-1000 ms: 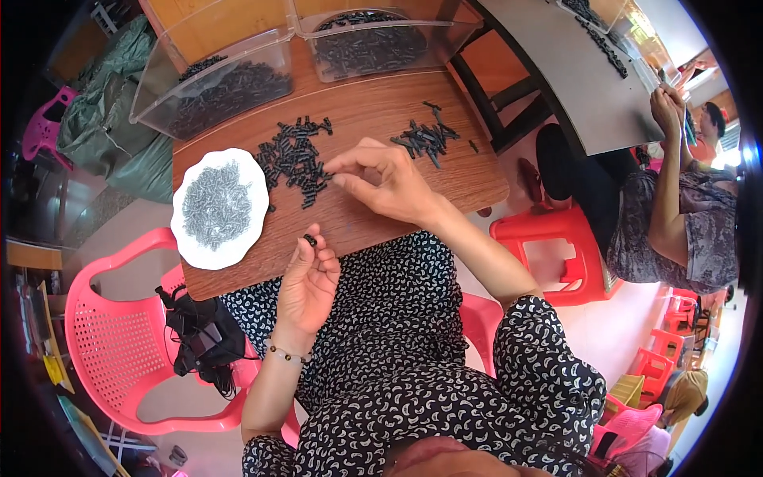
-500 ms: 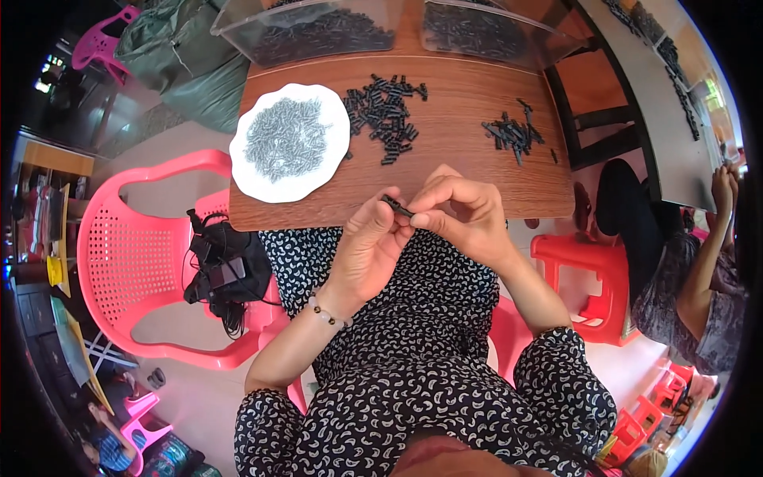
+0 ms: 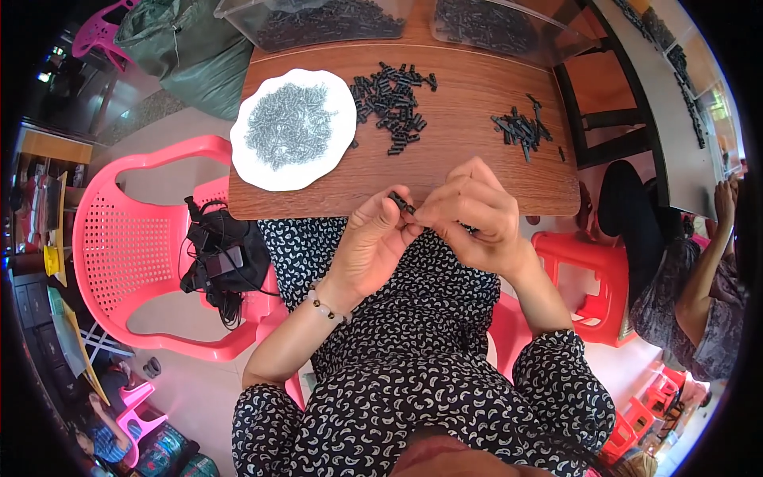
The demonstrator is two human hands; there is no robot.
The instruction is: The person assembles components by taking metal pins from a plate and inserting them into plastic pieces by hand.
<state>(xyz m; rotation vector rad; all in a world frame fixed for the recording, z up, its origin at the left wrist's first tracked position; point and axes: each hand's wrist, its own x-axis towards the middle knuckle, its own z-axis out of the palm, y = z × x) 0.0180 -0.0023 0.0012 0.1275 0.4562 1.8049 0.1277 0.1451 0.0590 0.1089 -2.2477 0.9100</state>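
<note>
My left hand (image 3: 372,246) is closed round a small black plastic piece (image 3: 400,202), pinched between thumb and fingers at the table's near edge. Right beside it, my right hand (image 3: 481,219) has its thumb and forefinger pinched at the piece's lower end; what they grip is too small to make out. Ahead and to the left, a white scalloped plate (image 3: 245,171) carries a heap of tiny silvery pieces (image 3: 290,126) like springs. Short black tubular parts (image 3: 393,103) lie heaped beside the plate. A smaller pile of slim black parts (image 3: 518,129) lies to the right.
Two clear bins, a left one (image 3: 334,28) and a right one (image 3: 489,32), hold more black parts at the table's far side. A pink chair (image 3: 131,246) with a black bag (image 3: 230,262) stands left, a red stool (image 3: 584,278) right. Another person (image 3: 699,286) sits far right.
My right hand has shifted slightly right and its fingers have curled in more. The left hand keeps the black piece, now slightly farther right. The whole view has shifted a little.
</note>
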